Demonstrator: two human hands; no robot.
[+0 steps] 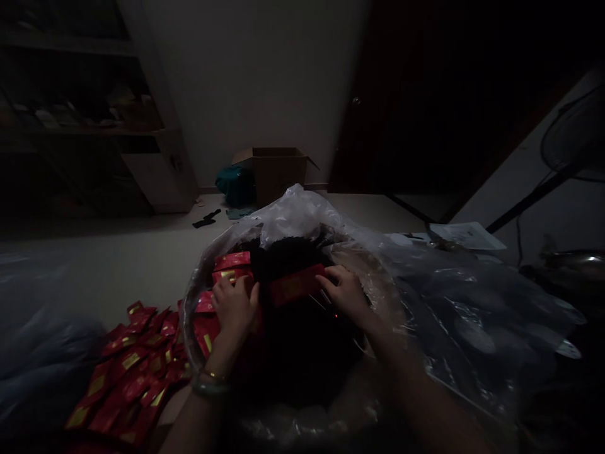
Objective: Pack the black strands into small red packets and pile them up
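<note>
In dim light a large clear plastic bag [416, 277] lies open in front of me, with a dark heap [293, 340] inside it. My right hand [347, 293] pinches one end of a red packet [295, 285] above that heap. My left hand [236, 304] is closed at the packet's other end, resting on more red packets [231, 260] at the bag's left rim. A bracelet sits on my left wrist.
A pile of several red packets with gold marks [127, 372] lies on the floor at lower left. A cardboard box [276, 167] and a teal cloth [234, 183] stand by the far wall. Shelves [80, 120] are at left, a fan [574, 135] and papers [467, 234] at right.
</note>
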